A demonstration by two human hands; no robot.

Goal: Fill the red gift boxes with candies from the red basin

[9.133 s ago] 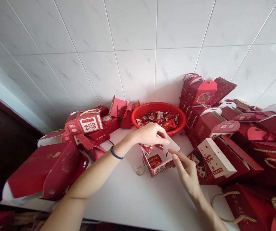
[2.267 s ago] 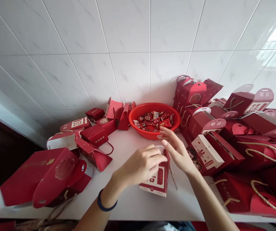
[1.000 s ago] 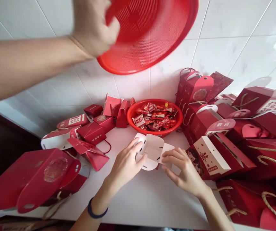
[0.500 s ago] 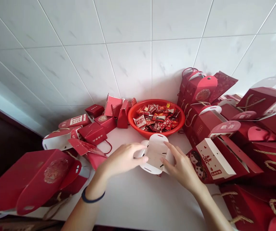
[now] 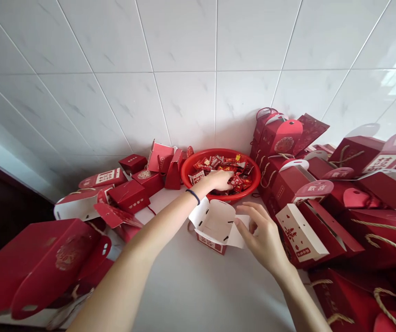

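Note:
A small red gift box (image 5: 213, 228) with white inner flaps stands open on the white table (image 5: 198, 290). My right hand (image 5: 263, 233) holds its right flap, fingers curled on the card. My left hand (image 5: 220, 180) reaches into the red bowl (image 5: 253, 182) behind the box, with its fingers closed down among the wrapped candies (image 5: 242, 171). What the fingers hold is hidden. A dark band sits on my left wrist.
Red gift boxes with rope handles (image 5: 322, 184) are piled along the right side. More folded and flat red boxes (image 5: 128, 193) lie at the left, with a large red box (image 5: 45, 263) near the table's front left corner. A white tiled wall stands behind.
My left hand left the box and moved back into the bowl of candies. The box now stands open with its flaps up. The other person's arm with a red basket, seen earlier, is gone.

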